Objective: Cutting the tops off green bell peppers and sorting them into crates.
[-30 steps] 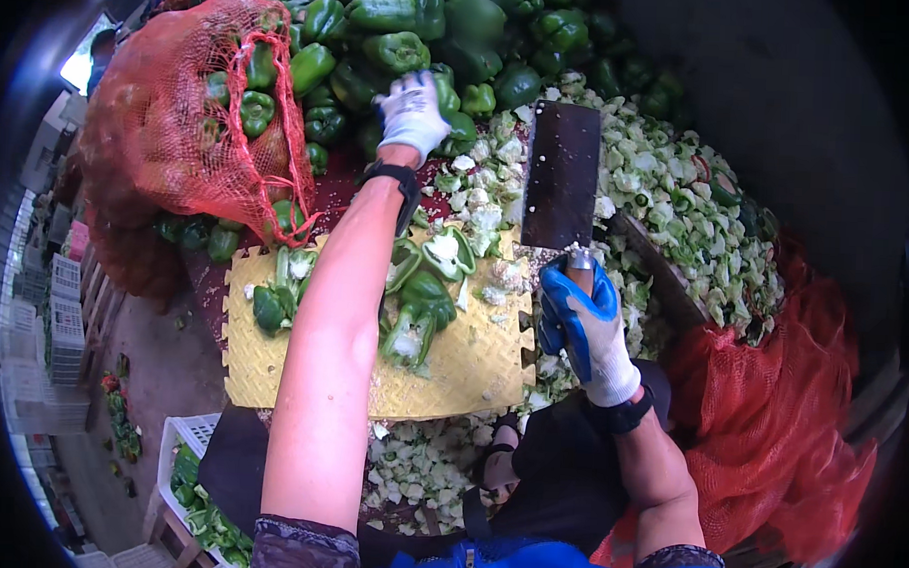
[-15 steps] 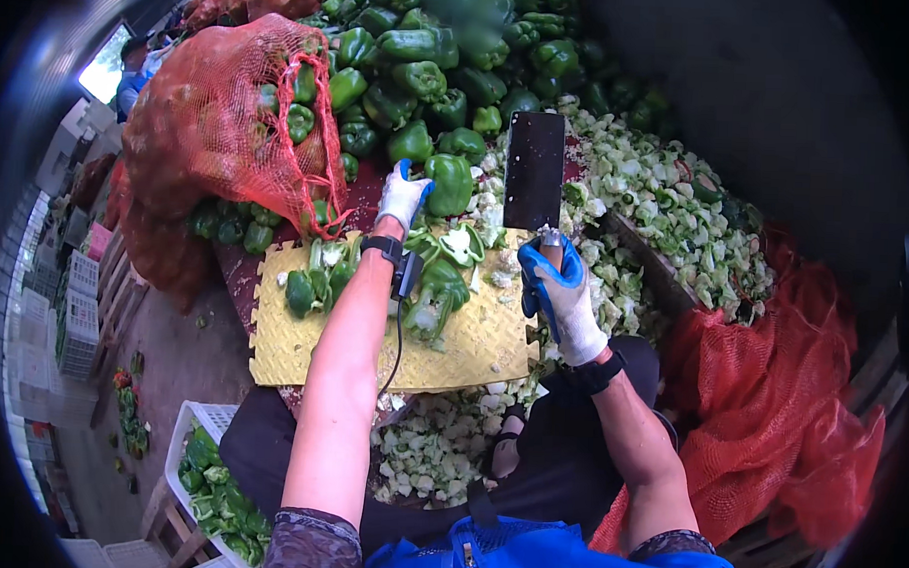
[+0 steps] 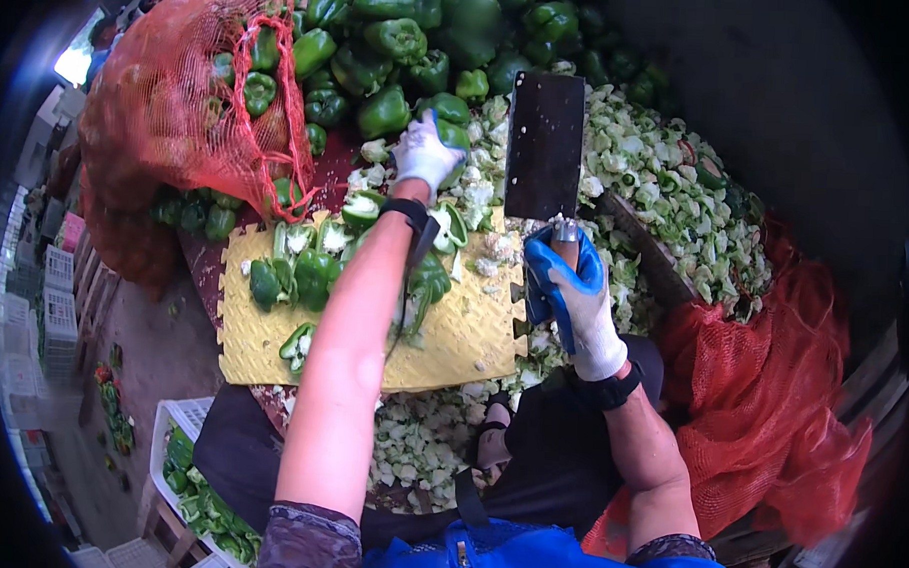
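Observation:
My left hand (image 3: 427, 155), in a white and blue work glove, is closed around a green bell pepper (image 3: 455, 137) at the near edge of the pepper pile (image 3: 388, 41). The hand covers much of that pepper. In my right hand (image 3: 581, 298), also gloved, is a cleaver gripped by its wooden handle, its broad dark blade (image 3: 544, 147) pointing away from me with bits stuck on it. Cut pepper pieces (image 3: 316, 279) lie on a yellow textured foam mat (image 3: 463, 334) below my left forearm. A smaller piece (image 3: 297, 347) rests nearer its front edge.
A red mesh sack (image 3: 170, 104) of peppers stands at the far left. Pale pepper cores (image 3: 668, 181) are heaped at the right behind a wooden board (image 3: 646, 251). Red netting (image 3: 751, 395) hangs at right. A white crate (image 3: 185, 412) of cut peppers sits at lower left.
My left hand has reached farther onto the bell pepper and closed around it. A small cut piece now shows near the mat's front. The whole view has shifted; the cleaver stays raised.

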